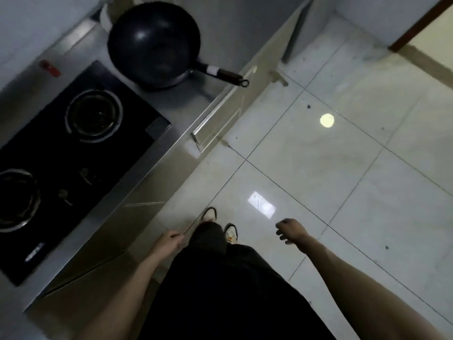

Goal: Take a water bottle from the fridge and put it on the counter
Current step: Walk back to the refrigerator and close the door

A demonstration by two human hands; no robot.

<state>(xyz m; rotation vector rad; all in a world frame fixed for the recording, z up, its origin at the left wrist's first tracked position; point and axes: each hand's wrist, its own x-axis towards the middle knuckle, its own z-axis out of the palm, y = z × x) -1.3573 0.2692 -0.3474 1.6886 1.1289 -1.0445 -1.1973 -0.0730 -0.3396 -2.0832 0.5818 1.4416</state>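
Both your hands hang empty over the floor [343,168], with the table [171,123] along your left carrying the stove [61,155] and wok [154,42]. No bottle or fridge shows plainly; the grey cabinet [297,33] past the table's far end may be it, ahead and slightly right, so your right hand [291,230], fingers loosely curled, probably reaches first, while the left hand [170,242] hangs half-closed by your leg.

Dim, motion-blurred wide-angle view — glare spots on glossy floor [343,168], edges perhaps warped.
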